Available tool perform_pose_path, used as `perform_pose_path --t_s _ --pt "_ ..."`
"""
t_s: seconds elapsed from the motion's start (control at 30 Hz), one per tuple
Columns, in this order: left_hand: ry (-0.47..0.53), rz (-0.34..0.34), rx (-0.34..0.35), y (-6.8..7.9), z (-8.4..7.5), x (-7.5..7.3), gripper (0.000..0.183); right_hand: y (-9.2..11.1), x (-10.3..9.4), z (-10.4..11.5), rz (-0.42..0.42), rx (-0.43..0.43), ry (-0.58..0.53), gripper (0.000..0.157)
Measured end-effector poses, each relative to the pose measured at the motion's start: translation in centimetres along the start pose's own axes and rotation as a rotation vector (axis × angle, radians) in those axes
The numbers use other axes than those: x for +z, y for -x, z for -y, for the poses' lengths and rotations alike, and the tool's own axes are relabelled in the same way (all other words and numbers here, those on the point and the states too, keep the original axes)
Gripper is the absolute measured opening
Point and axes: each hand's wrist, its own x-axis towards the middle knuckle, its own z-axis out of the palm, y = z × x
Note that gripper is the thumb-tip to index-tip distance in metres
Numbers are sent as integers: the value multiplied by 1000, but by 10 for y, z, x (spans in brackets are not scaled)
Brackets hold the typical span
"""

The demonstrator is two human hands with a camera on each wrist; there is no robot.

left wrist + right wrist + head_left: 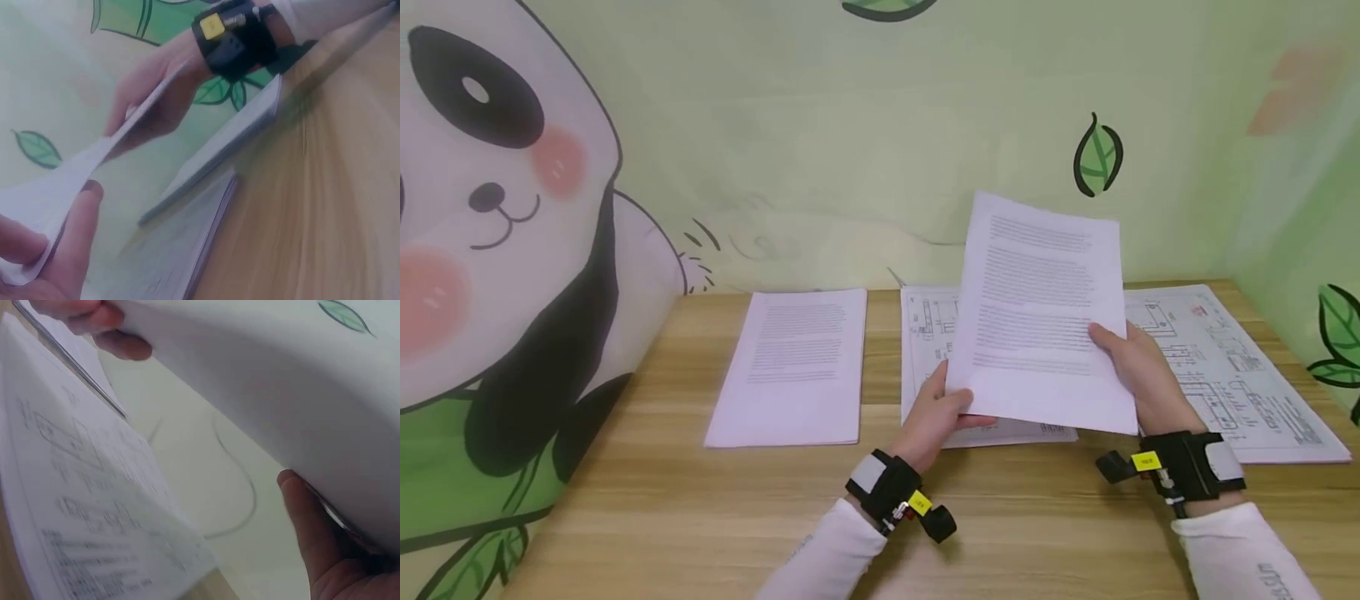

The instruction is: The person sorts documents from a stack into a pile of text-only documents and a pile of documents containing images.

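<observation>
Both hands hold up a thin printed text document, tilted with its lines of text facing me. My left hand pinches its lower left corner, thumb on the printed face and fingers behind. At the right edge my right hand grips it, thumb on the front; the other fingers are mostly hidden behind the paper. The left wrist view shows the paper edge-on and bowed between the hands. Its blank back fills much of the right wrist view.
A stack of text pages lies at the left of the wooden table. Behind the held paper lies a middle stack of technical drawings, partly covered. Another drawing stack lies at the right. A panda-printed wall borders the table.
</observation>
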Motion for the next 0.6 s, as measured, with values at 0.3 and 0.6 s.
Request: perform_pose_path --t_s 0.3,0.6 --pt "-116 -80 -110 13 -20 -52 42 4 45 -2 76 -85 -2 57" --pt "-117 -224 -113 20 -33 -96 39 -5 99 -7 184 -72 -60 53"
